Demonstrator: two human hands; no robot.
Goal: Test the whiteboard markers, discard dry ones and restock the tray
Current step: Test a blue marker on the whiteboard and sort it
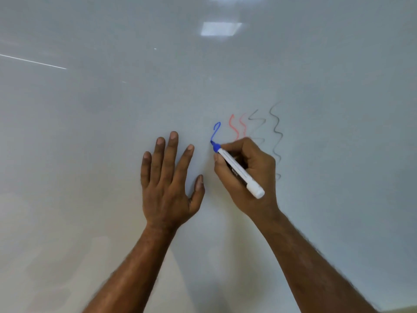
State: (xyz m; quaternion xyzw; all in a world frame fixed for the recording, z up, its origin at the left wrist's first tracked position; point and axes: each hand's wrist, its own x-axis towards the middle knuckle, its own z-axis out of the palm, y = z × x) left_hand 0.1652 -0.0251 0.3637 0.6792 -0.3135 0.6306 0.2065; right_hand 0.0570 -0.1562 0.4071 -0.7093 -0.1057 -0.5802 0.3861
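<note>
- A glossy pale grey-white whiteboard (90,132) fills the view, with a thin bright streak of reflected light (33,62) slanting across its upper left.
- The left hand (168,184) is spread against the board left of centre. Its fingers are straight and fanned apart with the thumb out to the side, and it holds nothing.
- A short, saturated blue looped stroke (216,132) runs down the board just right of the left hand's fingertips. Its lower end meets the marker's tip.
- A white-barrelled whiteboard marker with a blue nib end (239,171) is tilted, with its tip up-left touching the board and its white rear end pointing down-right. A dark printed label shows on the barrel.
- The right hand (257,163) grips this marker, with the fingers curled round the barrel near the nib and the thumb pressed against it from below.
- Two faint red wavy lines (238,127) stand just above the right hand's knuckles.
- Thin grey-black zigzag and wavy lines (276,132) lie further right, and the hand partly hides them.
- A soft rectangular reflection of a ceiling light (220,28) sits high on the board.
</note>
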